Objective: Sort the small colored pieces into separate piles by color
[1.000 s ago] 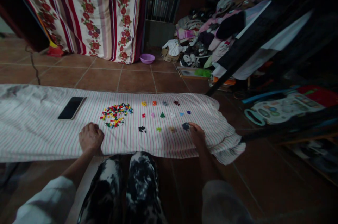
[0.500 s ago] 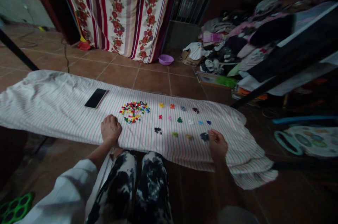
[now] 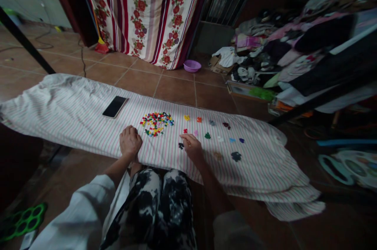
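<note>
My right hand hovers over the cloth with thumb and fingers pinched. Whatever is between the fingertips is too small to make out. Just below them lies a small pile of black pieces, with red pieces and pink pieces close by. Palm down, my left hand rests on the cloth, its fingers lying forward and holding nothing visible. Beyond it spreads a heap of mixed coloured pieces. The lime-green pile is hidden behind my right hand and wrist.
Sorted piles sit farther right, among them yellow, dark green, tan and dark grey pieces. A phone lies left of the heap. On the floor beyond stand a purple basin and piled clothes.
My right hand has moved left, from beside the dark grey pile to over the black pile. My left hand stays on the cloth. The view has shifted slightly.
</note>
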The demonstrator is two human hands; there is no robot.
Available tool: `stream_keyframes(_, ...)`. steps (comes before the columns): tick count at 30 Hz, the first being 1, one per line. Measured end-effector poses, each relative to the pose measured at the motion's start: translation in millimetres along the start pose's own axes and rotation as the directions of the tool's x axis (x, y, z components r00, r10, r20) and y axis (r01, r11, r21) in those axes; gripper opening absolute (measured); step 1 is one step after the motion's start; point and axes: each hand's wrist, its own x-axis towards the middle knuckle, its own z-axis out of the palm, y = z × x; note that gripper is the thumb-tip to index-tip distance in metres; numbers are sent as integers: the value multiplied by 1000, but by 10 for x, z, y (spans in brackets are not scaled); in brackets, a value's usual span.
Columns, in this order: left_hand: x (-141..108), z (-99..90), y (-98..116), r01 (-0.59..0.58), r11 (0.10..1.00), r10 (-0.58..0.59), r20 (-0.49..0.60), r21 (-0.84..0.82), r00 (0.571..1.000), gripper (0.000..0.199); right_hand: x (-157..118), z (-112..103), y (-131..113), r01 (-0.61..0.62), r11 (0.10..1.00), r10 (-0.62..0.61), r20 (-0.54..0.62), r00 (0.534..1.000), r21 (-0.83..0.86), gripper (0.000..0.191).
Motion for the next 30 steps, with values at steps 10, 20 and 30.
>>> stream_keyframes(10, 6, -10, 16, 0, 1000, 0, 3, 7, 1000, 23, 343, 344, 26, 38, 985, -21, 100, 995, -169, 25)
stream_keyframes(20, 0, -7, 19, -11, 999, 11, -15, 37, 1000, 21, 696, 598, -204, -35, 746, 236, 214, 948, -665, 34)
stream_keyframes(30, -3, 14, 3, -13, 1000, 13, -30, 29, 999, 22, 699, 730, -341, -160, 671, 352, 121, 928, -724, 28)
